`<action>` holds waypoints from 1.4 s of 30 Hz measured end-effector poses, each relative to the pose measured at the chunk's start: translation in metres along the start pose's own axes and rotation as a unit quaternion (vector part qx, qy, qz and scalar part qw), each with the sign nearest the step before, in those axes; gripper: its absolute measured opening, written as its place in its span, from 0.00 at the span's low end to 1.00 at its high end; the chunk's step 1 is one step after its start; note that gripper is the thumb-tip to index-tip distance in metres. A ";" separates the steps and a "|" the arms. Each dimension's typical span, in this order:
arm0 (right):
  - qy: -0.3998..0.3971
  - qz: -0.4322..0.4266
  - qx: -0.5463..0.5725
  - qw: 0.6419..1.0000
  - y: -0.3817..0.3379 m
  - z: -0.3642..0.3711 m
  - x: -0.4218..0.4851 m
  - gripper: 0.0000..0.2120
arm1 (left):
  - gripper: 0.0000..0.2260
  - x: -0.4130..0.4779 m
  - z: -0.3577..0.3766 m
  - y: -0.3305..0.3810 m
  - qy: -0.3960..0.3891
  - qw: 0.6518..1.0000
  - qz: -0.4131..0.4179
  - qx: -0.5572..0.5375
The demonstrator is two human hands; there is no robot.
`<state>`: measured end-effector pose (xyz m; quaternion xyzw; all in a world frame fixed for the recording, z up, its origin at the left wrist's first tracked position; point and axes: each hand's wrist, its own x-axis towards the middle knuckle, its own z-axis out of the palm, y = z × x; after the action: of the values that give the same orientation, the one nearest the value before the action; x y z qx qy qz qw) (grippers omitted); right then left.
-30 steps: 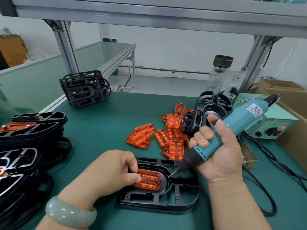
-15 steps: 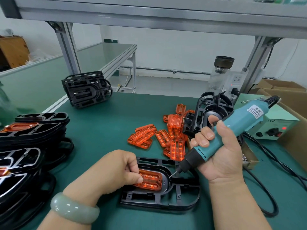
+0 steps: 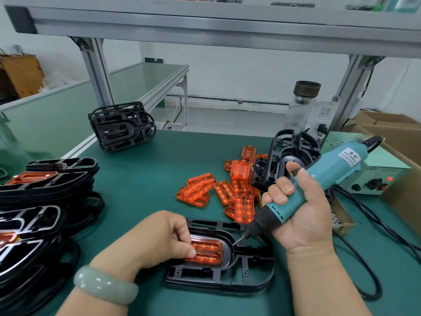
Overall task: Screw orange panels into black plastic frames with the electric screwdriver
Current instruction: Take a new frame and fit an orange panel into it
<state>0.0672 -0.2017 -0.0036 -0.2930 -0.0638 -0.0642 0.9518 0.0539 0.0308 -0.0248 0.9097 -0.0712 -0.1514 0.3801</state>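
One black frame (image 3: 227, 278) lay flat on the green bench (image 3: 148, 179), with one orange panel (image 3: 210, 249) seated in its left half. The left hand (image 3: 155, 240), a pale green bracelet (image 3: 104, 283) on its wrist, pinched the panel's left end, thumb on top and fingers (image 3: 182, 233) curled at its far edge. The right hand (image 3: 300, 213) was clamped round one teal screwdriver (image 3: 328, 179), its bit angled down to the frame's inner rim just right of the panel. Roughly ten loose panels (image 3: 227, 190) lay heaped behind; overlap hid the exact count. A stack of frames (image 3: 45, 190) stood at the left. Both hands and the tool sat much as they had a moment earlier.
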 end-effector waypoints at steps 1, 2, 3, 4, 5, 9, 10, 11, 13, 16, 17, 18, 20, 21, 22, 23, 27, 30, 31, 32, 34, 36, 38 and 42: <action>-0.003 -0.001 -0.001 1.000 0.000 0.000 0.000 0.09 | 0.11 0.000 0.000 0.000 0.003 1.000 0.001 -0.001; -0.007 -0.003 -0.002 1.000 0.000 0.000 0.000 0.08 | 0.11 -0.001 0.000 0.000 0.006 1.000 0.003 -0.001; -0.010 -0.004 -0.004 1.000 -0.001 0.001 0.000 0.07 | 0.11 -0.001 -0.001 0.000 0.010 1.000 0.004 0.000; -0.013 -0.005 -0.005 1.000 -0.001 0.001 0.000 0.07 | 0.11 -0.001 -0.001 0.000 0.013 1.000 0.005 0.003; -0.013 -0.005 -0.005 1.000 0.000 0.001 0.000 0.06 | 0.10 -0.001 0.000 0.000 0.014 1.000 0.005 0.008; -0.017 -0.017 -0.011 1.000 -0.005 0.000 0.000 0.06 | 0.10 0.000 0.003 0.002 0.026 0.998 0.005 0.048; -0.018 -0.022 -0.014 0.999 -0.007 0.000 0.000 0.06 | 0.10 0.000 0.004 0.002 0.027 0.998 0.007 0.053; -0.017 -0.027 -0.016 0.999 -0.010 -0.001 0.000 0.06 | 0.10 -0.001 0.003 0.002 0.026 0.998 0.008 0.054; -0.012 -0.037 -0.013 0.999 -0.016 -0.003 0.001 0.06 | 0.08 -0.004 0.000 0.004 0.022 0.998 0.010 0.053; -0.002 -0.058 -0.006 0.998 -0.025 -0.005 0.001 0.07 | 0.04 -0.006 -0.006 0.012 0.062 0.997 0.036 0.039; 0.001 -0.063 -0.003 0.998 -0.028 -0.007 0.001 0.07 | 0.04 -0.005 -0.007 0.019 0.087 0.994 0.060 0.031; 0.003 -0.067 0.002 0.998 -0.031 -0.008 0.001 0.06 | 0.05 -0.003 -0.006 0.027 0.109 0.989 0.092 0.021; 0.005 -0.074 0.012 0.997 -0.034 -0.010 0.001 0.06 | 0.05 0.003 -0.002 0.050 0.118 0.981 0.157 0.008; 0.007 -0.077 0.018 0.997 -0.036 -0.011 0.000 0.07 | 0.05 0.007 0.002 0.062 0.105 0.978 0.180 0.009; 0.008 -0.080 0.022 0.996 -0.036 -0.011 0.001 0.08 | 0.05 0.012 0.008 0.074 0.088 0.975 0.201 0.020; 0.009 -0.083 0.025 0.996 -0.037 -0.011 0.001 0.08 | 0.05 0.018 0.014 0.085 0.073 0.972 0.221 0.042; 0.008 -0.088 0.034 0.996 -0.038 -0.011 0.000 0.07 | 0.09 0.047 0.040 0.114 0.057 0.945 0.288 0.147; 0.014 -0.086 0.033 0.996 -0.038 -0.011 0.001 0.07 | 0.10 0.063 0.053 0.122 0.015 0.931 0.295 0.215; 0.016 -0.085 0.033 0.996 -0.037 -0.010 0.001 0.07 | 0.09 0.066 0.056 0.123 0.001 0.927 0.293 0.233; 0.017 -0.084 0.032 0.996 -0.037 -0.011 0.001 0.07 | 0.08 0.069 0.057 0.124 -0.010 0.925 0.289 0.247; 0.019 -0.083 0.031 0.996 -0.037 -0.011 0.001 0.07 | 0.07 0.073 0.058 0.126 -0.024 0.922 0.273 0.273; 0.021 -0.083 0.030 0.996 -0.036 -0.011 0.002 0.07 | 0.07 0.077 0.058 0.132 -0.045 0.922 0.249 0.292; 0.020 -0.083 0.029 0.996 -0.035 -0.011 0.002 0.07 | 0.04 0.082 0.058 0.139 -0.077 0.909 0.236 0.333; 0.017 -0.075 0.028 0.997 -0.033 -0.010 0.003 0.07 | 0.02 0.091 0.060 0.153 -0.126 0.879 0.224 0.402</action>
<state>0.0653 -0.2348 0.0066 -0.2599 -0.0714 -0.1385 0.9530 0.1178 -0.1391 0.0244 0.9173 -0.3750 -0.1336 -0.0069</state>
